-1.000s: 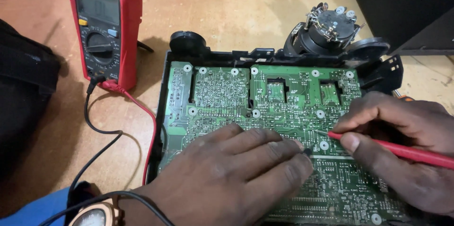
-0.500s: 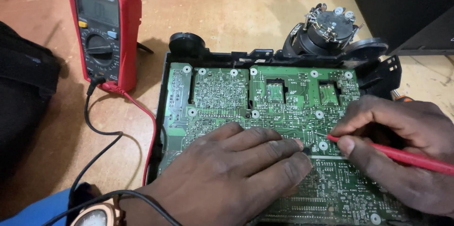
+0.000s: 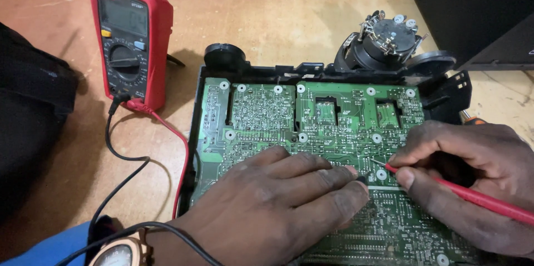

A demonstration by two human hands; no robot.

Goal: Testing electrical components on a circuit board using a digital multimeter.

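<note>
1. Head view: left hand [image 3: 278,205] lies flat across the lower part of the green board [image 3: 311,132], fingers closed on a black probe [image 3: 361,178] whose tip alone shows at the fingertips.
2. Right hand [image 3: 473,171] pinches a red probe [image 3: 461,193] pen-fashion between thumb and forefinger; its metal point touches the board just beside a round screw pad, close to the black tip.
3. Board sits in a black tray [image 3: 445,93] on a wooden table [image 3: 278,15]; a red meter [image 3: 130,43] stands at the upper left, its black and red leads [image 3: 167,149] running down toward the hands.
4. To probe well, I judge: hold both tips steady on separate solder points; keep them from bridging neighbouring pads, since they sit very near each other; rest the wrists on the board for support; glance at the meter without shifting the tips.
5. Hard to tell: the black probe's body is hidden under the left hand; which exact pads are touched is too fine to see; the meter's display is dim; the board's lower edge and the red probe's end are cut off.
</note>
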